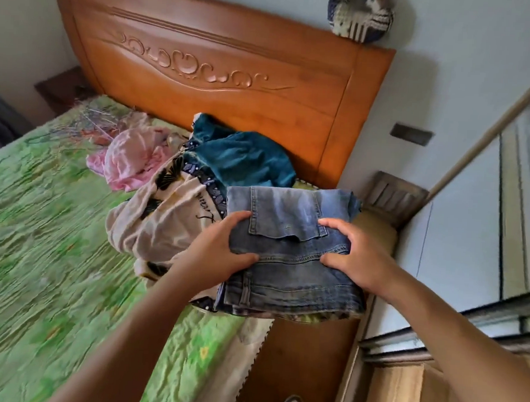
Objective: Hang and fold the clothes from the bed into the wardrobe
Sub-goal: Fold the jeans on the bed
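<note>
We hold the folded jeans at the edge of the bed, just in front of the headboard at its wardrobe-side end. Whether the bundle is resting or lifted, we cannot tell. The left hand clamps one side and the right hand the other, fingers and thumbs curled round the denim layers.

The risk, as we judge it, is the fold coming undone. A loose leg end lies on top between the hands, pinned by neither, and the lower layers splay at the near edge. A tilt on the way to the wardrobe, well out from the headboard, could let them slide apart.

A cream printed garment lies touching the jeans on the side towards the headboard's middle, and it may drag along and fall off the bed. A teal garment is heaped against the headboard's foot, with a pink garment further along it. Neither is folded yet.
</note>
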